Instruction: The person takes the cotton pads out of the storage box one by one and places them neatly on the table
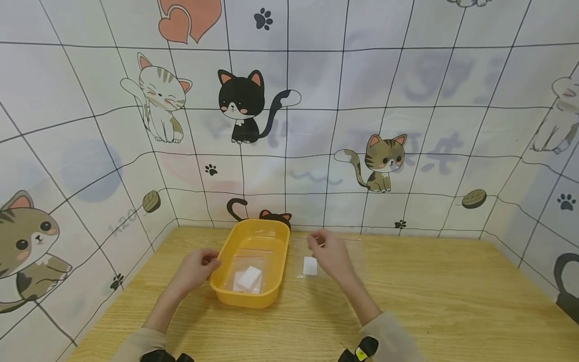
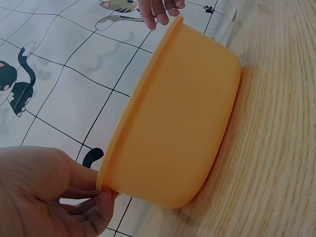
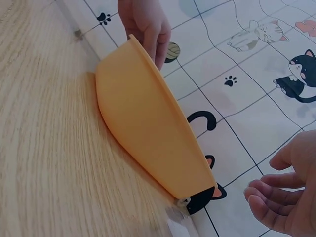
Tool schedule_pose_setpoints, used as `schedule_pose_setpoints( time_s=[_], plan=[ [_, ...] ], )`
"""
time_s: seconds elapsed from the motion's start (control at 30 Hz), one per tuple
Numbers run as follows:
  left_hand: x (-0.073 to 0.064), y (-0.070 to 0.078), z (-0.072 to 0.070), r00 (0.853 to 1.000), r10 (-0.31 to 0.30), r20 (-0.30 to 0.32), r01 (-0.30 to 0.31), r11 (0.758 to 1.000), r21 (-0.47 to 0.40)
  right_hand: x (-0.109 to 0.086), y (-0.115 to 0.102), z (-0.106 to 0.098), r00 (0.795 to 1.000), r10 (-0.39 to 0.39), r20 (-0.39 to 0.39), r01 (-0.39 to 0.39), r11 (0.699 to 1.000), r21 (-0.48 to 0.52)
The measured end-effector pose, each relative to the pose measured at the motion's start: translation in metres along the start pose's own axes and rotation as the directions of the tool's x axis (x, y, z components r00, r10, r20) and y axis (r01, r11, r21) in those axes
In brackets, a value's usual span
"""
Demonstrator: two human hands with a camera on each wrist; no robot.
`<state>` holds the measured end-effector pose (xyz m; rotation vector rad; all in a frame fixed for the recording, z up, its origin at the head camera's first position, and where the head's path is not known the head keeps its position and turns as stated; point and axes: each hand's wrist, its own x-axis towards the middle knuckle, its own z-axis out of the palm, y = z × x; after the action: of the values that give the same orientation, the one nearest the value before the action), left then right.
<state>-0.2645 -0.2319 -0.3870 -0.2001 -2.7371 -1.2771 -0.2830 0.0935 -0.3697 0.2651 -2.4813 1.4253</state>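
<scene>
A yellow plastic tub [image 1: 246,300] rests on the table. My left hand [image 1: 195,271] pinches its left rim between thumb and fingers, as the left wrist view also shows. Inside lie clear zip bags [image 1: 253,255] with white blocks [image 1: 250,277] at the near end. Right of the tub, another clear zip bag [image 1: 355,247] lies flat with a white square piece [image 1: 310,266] in it. My right hand [image 1: 333,255] hovers over that bag. In the right wrist view its fingers [image 3: 269,210] are loosely bent, thumb apart, with nothing between them.
The wood-grain table [image 1: 434,296] reaches out on both sides of the tub. A white sheet [image 1: 312,136] with grid lines and cartoon cats stands behind and at the sides, close to the tub's far end.
</scene>
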Motion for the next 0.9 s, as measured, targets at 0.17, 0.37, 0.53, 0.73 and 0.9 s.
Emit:
schedule_pose_setpoints(
  time_s=[0.17, 0.37, 0.53, 0.73, 0.9],
  plan=[
    [-0.001, 0.0, 0.0, 1.0, 0.003, -0.002, -0.003, 1.0, -0.007, -0.003, -0.004, 0.007, 0.999, -0.049, 0.013, 0.049, 0.999, 0.013],
    [0.0, -0.001, 0.0, 1.0, -0.002, -0.005, 0.002, 1.0, -0.01, -0.006, -0.008, 0.016, 0.994, -0.109, 0.031, 0.108, 0.993, 0.037],
    [0.0, 0.0, 0.0, 1.0, -0.018, -0.004, 0.018, 1.0, -0.008, -0.008, -0.013, 0.022, 0.993, -0.11, 0.043, 0.11, 0.994, 0.02],
    [0.0, 0.002, 0.0, 1.0, -0.011, -0.002, 0.011, 1.0, 0.001, -0.009, -0.023, 0.022, 0.995, -0.075, 0.062, 0.074, 0.997, 0.019],
    [-0.001, 0.001, -0.001, 1.0, -0.005, -0.002, 0.005, 1.0, -0.007, -0.01, -0.028, 0.027, 0.991, -0.103, 0.086, 0.098, 0.993, 0.067]
  ],
)
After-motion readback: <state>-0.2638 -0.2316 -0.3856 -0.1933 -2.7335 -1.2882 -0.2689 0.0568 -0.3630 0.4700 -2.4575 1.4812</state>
